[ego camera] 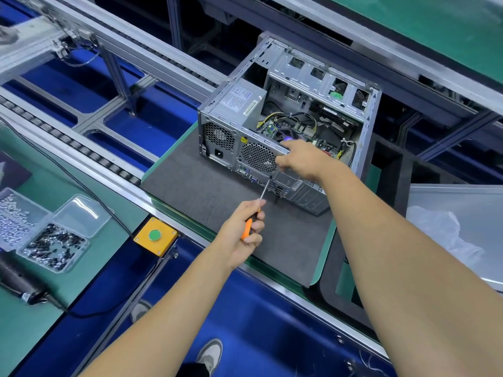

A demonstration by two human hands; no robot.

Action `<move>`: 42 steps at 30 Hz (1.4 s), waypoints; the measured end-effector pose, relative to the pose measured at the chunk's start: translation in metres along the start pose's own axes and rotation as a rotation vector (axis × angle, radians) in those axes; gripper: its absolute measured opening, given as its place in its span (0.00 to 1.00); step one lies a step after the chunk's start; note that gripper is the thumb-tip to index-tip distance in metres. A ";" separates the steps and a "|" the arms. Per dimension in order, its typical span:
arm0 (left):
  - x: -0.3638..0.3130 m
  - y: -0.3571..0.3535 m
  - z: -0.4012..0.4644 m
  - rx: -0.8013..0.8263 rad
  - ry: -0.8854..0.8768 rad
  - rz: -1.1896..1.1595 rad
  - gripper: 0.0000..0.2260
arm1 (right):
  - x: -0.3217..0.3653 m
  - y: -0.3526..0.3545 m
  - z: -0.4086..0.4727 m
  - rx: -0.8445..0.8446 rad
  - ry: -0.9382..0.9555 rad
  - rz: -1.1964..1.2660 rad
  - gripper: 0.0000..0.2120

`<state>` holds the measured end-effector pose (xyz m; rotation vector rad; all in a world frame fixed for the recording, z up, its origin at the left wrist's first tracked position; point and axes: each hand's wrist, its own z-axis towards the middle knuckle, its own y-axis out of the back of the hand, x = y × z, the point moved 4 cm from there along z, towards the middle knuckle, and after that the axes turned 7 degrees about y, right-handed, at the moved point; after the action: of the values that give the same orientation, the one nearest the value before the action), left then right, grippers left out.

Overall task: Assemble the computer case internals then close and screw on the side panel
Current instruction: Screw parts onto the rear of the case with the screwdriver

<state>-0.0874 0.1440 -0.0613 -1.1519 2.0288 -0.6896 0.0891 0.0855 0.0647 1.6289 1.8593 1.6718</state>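
The open computer case [288,123] stands on a dark mat [217,191], its side uncovered and its rear panel facing the person. The left hand [242,229] grips an orange-handled screwdriver [258,208], fingers curled round the handle, tip on the case's rear panel. The right hand [302,159] rests on the case's rear top edge, forefinger extended, remaining fingers loosely curled, holding nothing.
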 end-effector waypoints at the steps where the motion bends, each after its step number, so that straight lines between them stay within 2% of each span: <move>1: 0.004 -0.003 0.001 0.024 0.048 -0.076 0.07 | 0.001 0.000 -0.001 -0.001 0.000 0.000 0.28; 2: 0.007 -0.006 0.002 0.019 0.053 -0.078 0.08 | 0.001 0.000 -0.002 -0.001 0.001 0.003 0.28; 4: 0.004 -0.008 0.002 -0.104 -0.087 0.143 0.09 | 0.002 0.000 -0.002 -0.003 0.007 0.013 0.28; 5: -0.002 -0.008 0.000 -0.210 -0.232 0.375 0.10 | 0.002 0.000 -0.001 -0.006 0.007 0.020 0.28; 7: -0.011 -0.007 -0.006 -0.535 -0.580 1.143 0.11 | 0.002 0.001 0.000 -0.006 0.005 0.022 0.25; 8: -0.011 -0.009 -0.008 -0.716 -0.692 1.508 0.10 | 0.001 0.001 0.000 -0.006 0.003 0.022 0.25; 9: -0.012 -0.011 -0.011 -0.849 -0.754 1.728 0.10 | 0.000 0.000 0.000 -0.008 0.005 0.026 0.26; 10: -0.013 -0.016 -0.014 -0.894 -0.796 1.792 0.10 | 0.000 0.001 0.001 -0.013 0.007 0.031 0.27; 11: -0.013 -0.017 -0.015 -0.874 -0.782 1.732 0.10 | -0.001 0.001 0.001 -0.014 0.009 0.030 0.27; 12: -0.014 -0.015 -0.012 -0.797 -0.711 1.544 0.10 | -0.001 0.000 0.002 -0.013 0.013 0.025 0.26; 14: -0.016 -0.012 -0.002 -0.535 -0.444 0.939 0.06 | -0.001 0.000 0.003 0.000 0.028 0.007 0.21; 16: -0.005 -0.010 0.000 -0.245 -0.146 0.335 0.03 | -0.002 -0.001 0.004 -0.007 0.040 -0.005 0.25; 17: 0.000 -0.011 -0.001 -0.131 -0.049 0.120 0.06 | -0.002 0.000 0.005 -0.013 0.037 -0.010 0.27; 19: 0.008 -0.010 -0.004 0.033 0.090 -0.194 0.11 | -0.002 -0.001 0.005 -0.005 0.041 -0.018 0.25; 20: 0.010 -0.010 -0.004 0.081 0.130 -0.266 0.13 | -0.002 -0.001 0.005 -0.002 0.042 -0.019 0.23; 21: 0.011 -0.012 -0.003 0.097 0.150 -0.265 0.14 | -0.003 -0.001 0.006 -0.003 0.046 -0.019 0.20; 22: 0.009 -0.013 -0.001 0.067 0.139 -0.192 0.14 | -0.003 0.000 0.005 -0.007 0.041 -0.015 0.17; 23: 0.004 -0.013 0.000 0.000 0.088 -0.048 0.12 | -0.004 0.000 0.005 -0.015 0.030 0.001 0.18; 24: -0.002 -0.013 0.001 -0.104 -0.016 0.182 0.11 | -0.004 -0.001 0.004 -0.023 0.015 0.021 0.23; 26: -0.017 -0.014 -0.004 -0.409 -0.305 0.868 0.11 | -0.003 -0.001 0.003 -0.041 -0.004 0.021 0.32; 27: -0.022 -0.015 -0.007 -0.593 -0.440 1.212 0.12 | -0.003 -0.001 0.003 -0.044 -0.003 0.023 0.33; 28: -0.024 -0.018 -0.010 -0.737 -0.539 1.457 0.13 | -0.002 -0.001 0.003 -0.042 0.001 0.029 0.34; 29: -0.024 -0.022 -0.014 -0.823 -0.612 1.599 0.13 | -0.002 -0.001 0.003 -0.036 0.007 0.029 0.33; 30: -0.022 -0.025 -0.015 -0.839 -0.652 1.632 0.12 | -0.001 -0.001 0.003 -0.029 0.011 0.023 0.32; 32: -0.019 -0.023 -0.010 -0.715 -0.558 1.427 0.10 | -0.002 -0.001 0.003 -0.023 0.013 0.005 0.33; 36: -0.012 -0.011 -0.001 -0.146 -0.132 0.299 0.08 | -0.002 0.000 0.003 -0.013 0.023 -0.007 0.31; 38: -0.003 -0.010 -0.006 0.015 0.039 -0.052 0.12 | -0.002 0.000 0.003 -0.003 0.028 -0.006 0.29; 40: 0.003 -0.013 -0.007 0.073 0.113 -0.142 0.11 | -0.001 0.001 0.003 0.005 0.027 -0.007 0.27; 42: -0.004 -0.012 -0.005 -0.014 0.008 0.088 0.06 | -0.001 0.002 0.004 0.014 0.011 -0.009 0.23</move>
<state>-0.0835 0.1426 -0.0489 -1.0625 2.0808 -0.6380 0.0932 0.0863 0.0640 1.6179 1.8847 1.6713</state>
